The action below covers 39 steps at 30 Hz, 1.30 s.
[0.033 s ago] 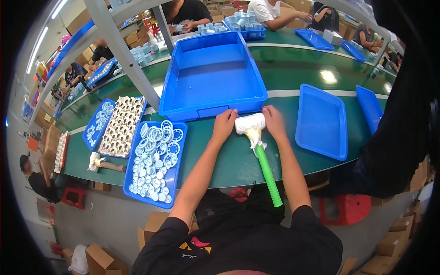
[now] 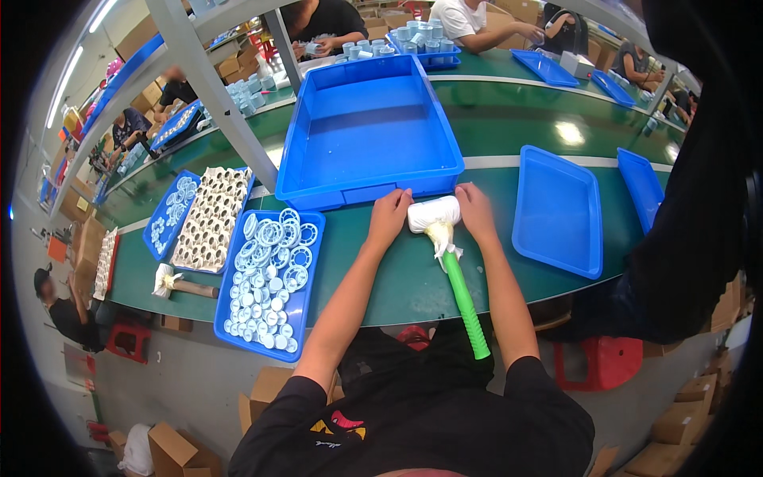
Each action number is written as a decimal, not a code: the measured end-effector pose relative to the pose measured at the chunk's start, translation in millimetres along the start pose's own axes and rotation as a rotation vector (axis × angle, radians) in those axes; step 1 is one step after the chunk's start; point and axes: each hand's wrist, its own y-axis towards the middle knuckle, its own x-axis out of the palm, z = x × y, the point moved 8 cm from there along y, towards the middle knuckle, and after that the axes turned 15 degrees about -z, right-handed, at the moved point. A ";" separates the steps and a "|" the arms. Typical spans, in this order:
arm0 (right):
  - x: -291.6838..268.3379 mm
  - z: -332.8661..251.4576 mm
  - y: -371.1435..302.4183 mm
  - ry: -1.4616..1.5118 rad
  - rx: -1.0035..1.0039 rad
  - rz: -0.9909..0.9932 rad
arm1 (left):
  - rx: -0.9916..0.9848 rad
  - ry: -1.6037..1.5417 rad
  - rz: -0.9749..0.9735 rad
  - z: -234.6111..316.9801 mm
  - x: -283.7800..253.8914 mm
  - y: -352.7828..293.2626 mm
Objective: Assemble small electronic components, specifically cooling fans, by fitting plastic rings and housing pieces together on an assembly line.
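The left hand [image 2: 388, 219] and right hand [image 2: 477, 211] flank the white-headed mallet [image 2: 455, 274] (its green handle [image 2: 469, 310] overhangs the near edge of the table [image 2: 342, 248]), just before the blue bin [image 2: 326, 192]; both look loosely curled, though I cannot tell whether either grips anything.

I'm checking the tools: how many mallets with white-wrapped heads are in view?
2. The green-handled mallet has its head between the left hand and right hand; the wooden-handled mallet lies left of the tray of light-blue parts. More could be hidden.
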 end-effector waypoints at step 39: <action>0.0 2.2 0.6 0.005 0.016 0.007 | -0.037 0.010 -0.034 -1.0 1.1 0.4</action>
